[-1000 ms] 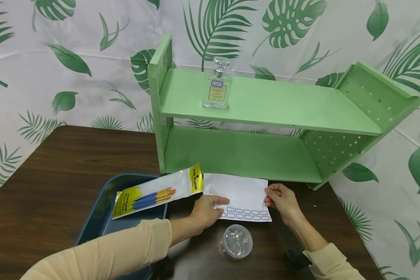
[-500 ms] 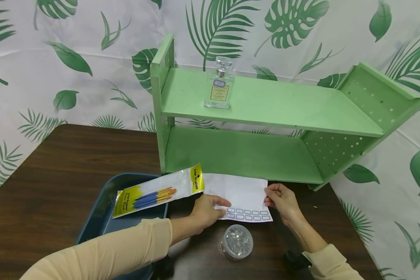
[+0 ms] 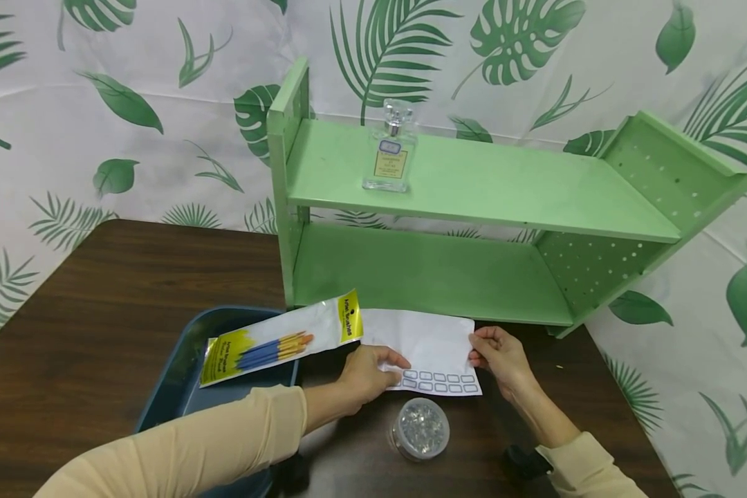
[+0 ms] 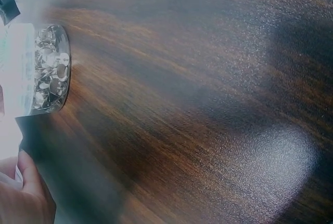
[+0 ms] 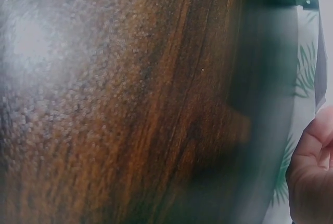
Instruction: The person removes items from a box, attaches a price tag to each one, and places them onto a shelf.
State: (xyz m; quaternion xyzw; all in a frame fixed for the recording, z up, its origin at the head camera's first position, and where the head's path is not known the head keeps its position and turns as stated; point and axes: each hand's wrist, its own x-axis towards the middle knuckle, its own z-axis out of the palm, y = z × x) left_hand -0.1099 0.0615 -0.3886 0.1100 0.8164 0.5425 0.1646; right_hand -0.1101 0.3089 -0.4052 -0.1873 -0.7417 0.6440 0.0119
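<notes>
A white label sheet (image 3: 425, 346) with rows of small blue-bordered labels along its lower edge is held between both hands in the head view. My left hand (image 3: 366, 379) holds its lower left corner, covering some labels, with one finger stretched over the paper. My right hand (image 3: 503, 360) pinches the right edge between thumb and fingertips. At the right side of the right wrist view, that right hand (image 5: 312, 169) is partly cut off. Just below the sheet stands a round clear jar (image 3: 420, 430) full of shiny clear and silvery bits, seen from the side in the left wrist view.
A blue tray (image 3: 174, 373) stands at left, with a pack of artist brushes (image 3: 280, 342) lying across it. Behind the sheet is a green two-tier shelf (image 3: 504, 187) bearing a glass perfume bottle (image 3: 389, 155) with a small label. The dark wooden table (image 3: 131, 277) meets a leaf-print backdrop.
Almost nothing differs. Both hands keep their hold on the label sheet, and its right edge shifts very slightly.
</notes>
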